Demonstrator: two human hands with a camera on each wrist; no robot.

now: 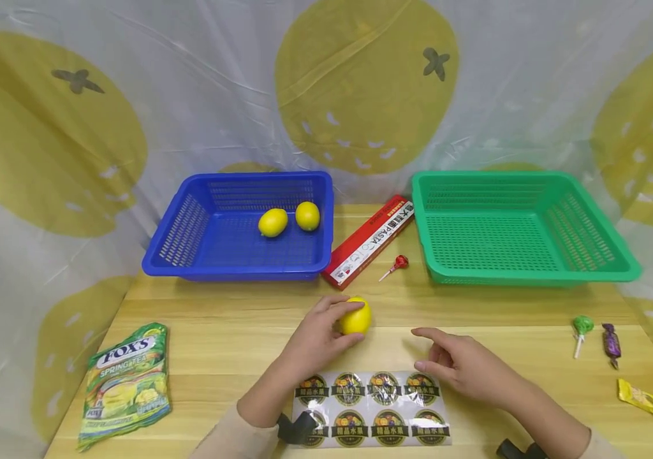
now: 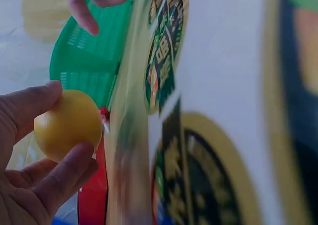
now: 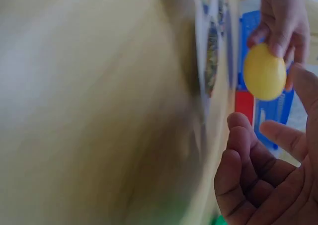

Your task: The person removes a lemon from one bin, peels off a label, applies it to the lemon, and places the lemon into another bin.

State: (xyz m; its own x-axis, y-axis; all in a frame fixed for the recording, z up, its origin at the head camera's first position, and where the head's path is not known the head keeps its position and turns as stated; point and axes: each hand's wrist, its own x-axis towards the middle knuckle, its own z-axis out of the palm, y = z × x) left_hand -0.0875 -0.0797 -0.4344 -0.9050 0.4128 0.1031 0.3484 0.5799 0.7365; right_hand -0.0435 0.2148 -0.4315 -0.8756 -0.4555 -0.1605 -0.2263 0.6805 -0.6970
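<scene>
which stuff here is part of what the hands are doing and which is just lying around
In hand:
left hand gripping a lemon
right hand, open beside it
sticker sheet
blue basket holding two lemons

Lying about:
green basket
pasta box
red lollipop
green lollipop
Fox's bag

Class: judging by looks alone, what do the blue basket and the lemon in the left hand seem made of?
Blue basket: likely moulded plastic, given its glossy, slotted lattice walls. Lemon, held by the left hand: smooth, even yellow, faintly shiny; possibly a plastic replica, though real fruit cannot be ruled out.
</scene>
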